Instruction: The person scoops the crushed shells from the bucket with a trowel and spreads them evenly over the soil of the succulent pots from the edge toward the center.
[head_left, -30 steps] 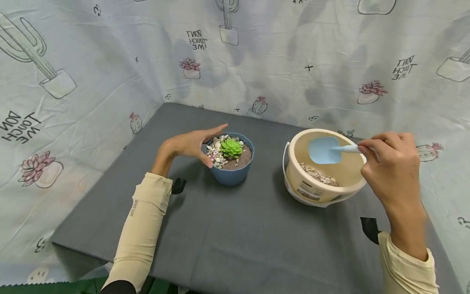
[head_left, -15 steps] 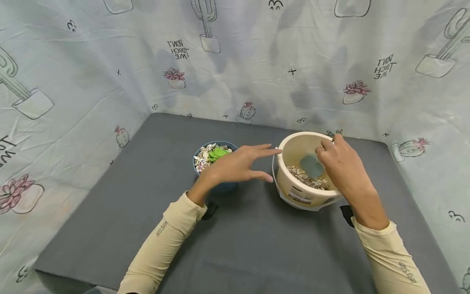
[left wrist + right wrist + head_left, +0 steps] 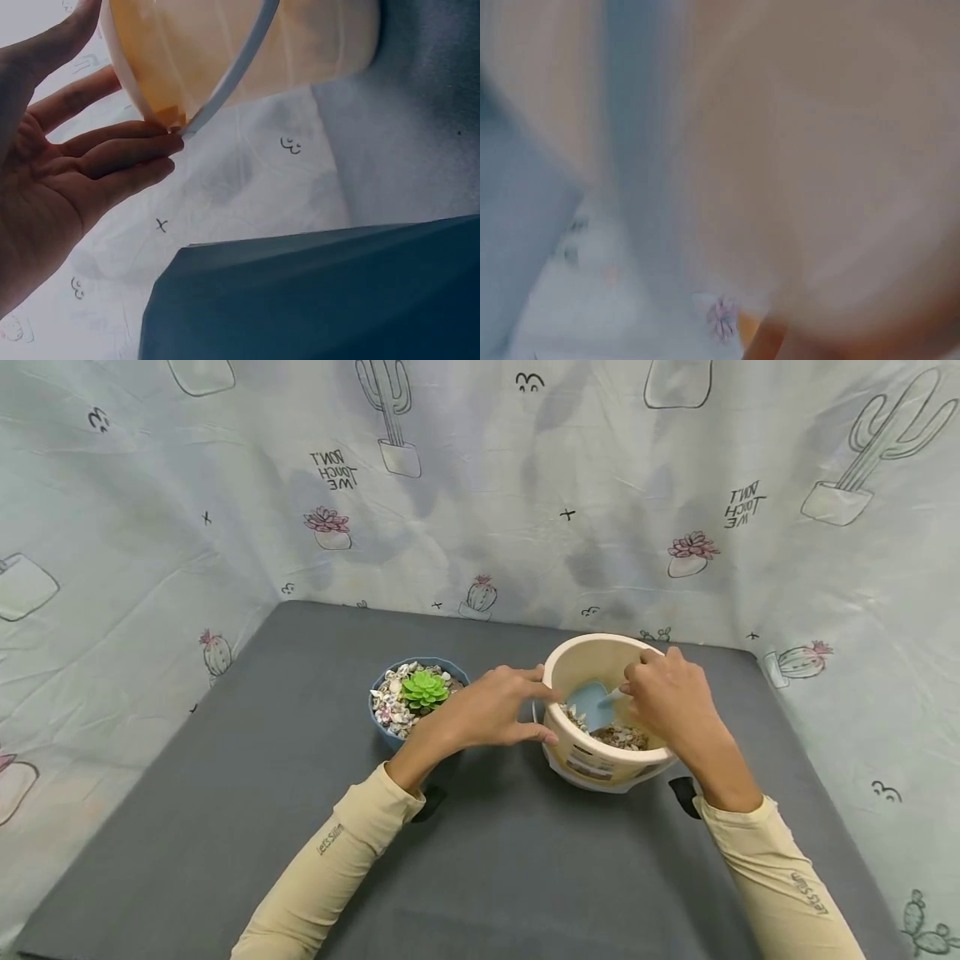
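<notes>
My right hand (image 3: 678, 697) grips the handle of a light blue scoop (image 3: 591, 703) and reaches into a cream bucket (image 3: 592, 647). The scoop's blade is down among shells and small stones (image 3: 621, 737) at the bottom. My left hand (image 3: 487, 706) touches the near-left rim with fingers mostly straight, thumb apart from them; in the left wrist view several fingertips (image 3: 169, 146) meet the bucket beside its white handle (image 3: 232, 79). Left of the bucket stands a blue pot (image 3: 384, 727) with a green succulent (image 3: 425, 690) and shells, partly hidden by my left hand. The right wrist view is blurred.
Both bucket and pot stand on a grey-covered table (image 3: 247, 760). A pale curtain (image 3: 450, 510) printed with cacti hangs behind and along the sides. In the left wrist view the blue pot's wall (image 3: 322, 292) fills the lower right.
My left hand has moved right from the pot to the bucket's rim. My right hand has lowered the scoop into the bucket, down to the shells. The head view has shifted right.
</notes>
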`<state>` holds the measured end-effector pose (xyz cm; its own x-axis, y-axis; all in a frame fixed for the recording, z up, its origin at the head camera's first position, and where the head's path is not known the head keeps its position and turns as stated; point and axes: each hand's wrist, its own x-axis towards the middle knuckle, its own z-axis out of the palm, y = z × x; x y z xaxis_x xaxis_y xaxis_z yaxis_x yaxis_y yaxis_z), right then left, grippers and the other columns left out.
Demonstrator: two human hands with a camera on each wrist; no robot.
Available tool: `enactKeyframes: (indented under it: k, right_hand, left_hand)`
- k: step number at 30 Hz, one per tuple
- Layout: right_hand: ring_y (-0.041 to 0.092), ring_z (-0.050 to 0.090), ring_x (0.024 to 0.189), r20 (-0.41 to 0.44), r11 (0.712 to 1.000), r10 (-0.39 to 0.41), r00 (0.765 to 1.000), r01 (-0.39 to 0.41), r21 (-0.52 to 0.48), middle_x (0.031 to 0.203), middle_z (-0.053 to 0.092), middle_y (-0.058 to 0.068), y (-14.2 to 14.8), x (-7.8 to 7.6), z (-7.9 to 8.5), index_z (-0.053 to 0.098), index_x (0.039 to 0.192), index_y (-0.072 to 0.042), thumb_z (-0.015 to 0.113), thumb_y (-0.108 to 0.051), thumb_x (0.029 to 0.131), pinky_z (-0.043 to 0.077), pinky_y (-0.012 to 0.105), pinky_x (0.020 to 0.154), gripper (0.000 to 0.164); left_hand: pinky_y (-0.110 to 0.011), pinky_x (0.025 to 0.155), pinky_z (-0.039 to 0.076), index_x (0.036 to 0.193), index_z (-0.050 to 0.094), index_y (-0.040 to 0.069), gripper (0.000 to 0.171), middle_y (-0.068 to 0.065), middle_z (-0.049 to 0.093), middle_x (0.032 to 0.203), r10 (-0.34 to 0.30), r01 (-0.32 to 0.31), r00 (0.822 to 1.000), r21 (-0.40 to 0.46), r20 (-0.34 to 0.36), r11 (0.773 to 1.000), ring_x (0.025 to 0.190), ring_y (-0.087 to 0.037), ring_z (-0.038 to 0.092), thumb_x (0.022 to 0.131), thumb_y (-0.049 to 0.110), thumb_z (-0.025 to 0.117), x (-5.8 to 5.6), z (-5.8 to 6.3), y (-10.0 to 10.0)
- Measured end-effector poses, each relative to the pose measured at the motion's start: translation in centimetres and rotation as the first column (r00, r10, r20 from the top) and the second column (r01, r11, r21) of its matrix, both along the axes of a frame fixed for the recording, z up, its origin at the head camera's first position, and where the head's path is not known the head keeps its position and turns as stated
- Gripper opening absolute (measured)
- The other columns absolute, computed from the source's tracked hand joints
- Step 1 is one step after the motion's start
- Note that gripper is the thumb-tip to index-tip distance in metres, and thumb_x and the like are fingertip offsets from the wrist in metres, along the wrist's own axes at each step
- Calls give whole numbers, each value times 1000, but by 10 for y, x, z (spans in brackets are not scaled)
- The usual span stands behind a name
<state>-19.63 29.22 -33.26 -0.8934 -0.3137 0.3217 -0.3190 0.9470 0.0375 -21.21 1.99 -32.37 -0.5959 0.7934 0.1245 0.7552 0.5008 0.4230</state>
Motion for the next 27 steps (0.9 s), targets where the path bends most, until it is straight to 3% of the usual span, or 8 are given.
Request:
enactKeyframes:
  k: [3, 7, 13, 15, 19, 23, 27]
  right_hand:
    - [28, 45, 54, 63, 993, -61, 996, 67, -95, 61, 52, 7, -3, -2, 0, 65, 61, -8, 75, -13, 88, 41, 43, 45, 29]
    - [29, 50, 52, 105, 961, -139, 985, 160, -226, 56, 60, 9, -4, -1, 4, 74, 62, -7, 71, -12, 85, 40, 43, 47, 24]
    - [29, 53, 58, 213, 901, -206, 955, 270, -339, 73, 73, 18, 1, 11, 17, 84, 87, -2, 68, -18, 93, 34, 35, 49, 23]
    - [29, 56, 59, 221, 891, -222, 950, 290, -349, 82, 76, 22, 4, 16, 22, 84, 97, -1, 69, -20, 95, 34, 34, 49, 24]
    - [29, 56, 60, 207, 876, -245, 947, 308, -371, 95, 77, 28, 12, 24, 30, 82, 102, 1, 68, -21, 97, 33, 33, 50, 27]
    - [26, 49, 60, 186, 863, -244, 952, 301, -406, 93, 76, 30, 23, 30, 33, 81, 104, 3, 67, -22, 98, 32, 33, 51, 29]
    - [24, 44, 59, 184, 852, -258, 949, 313, -420, 88, 73, 28, 35, 36, 36, 80, 107, 5, 67, -25, 99, 32, 32, 50, 33]
  left_hand:
    - [-60, 122, 40, 140, 69, 15, 59, -24, 51, 156, 8, -8, 1000, 0, 10, 1000, 147, -36, 51, 89, 43, 82, 2, -1, -4]
    - [-60, 120, 42, 141, 68, 16, 60, -24, 49, 157, 8, -8, 1000, 33, 9, 999, 147, -35, 50, 89, 43, 82, 2, -2, -5]
    - [-62, 122, 38, 145, 64, 15, 65, -22, 47, 159, 10, -12, 999, 42, 46, 999, 149, -33, 49, 89, 41, 82, 3, -3, -3]
    - [-60, 122, 40, 146, 63, 13, 64, -22, 48, 159, 7, -9, 999, 48, 54, 999, 149, -33, 49, 90, 40, 81, 4, -4, -4]
    - [-52, 116, 50, 146, 62, 10, 61, -24, 49, 157, 7, -9, 999, 59, 32, 998, 145, -34, 53, 93, 37, 78, 6, -5, -4]
    - [-48, 114, 52, 148, 60, 9, 61, -24, 48, 158, 14, -15, 1000, 39, 24, 999, 148, -35, 49, 96, 36, 75, 7, -5, -4]
    - [-46, 111, 54, 151, 57, 11, 62, -25, 47, 158, 7, -8, 1000, 17, 11, 1000, 145, -36, 53, 98, 37, 73, 8, -6, -4]
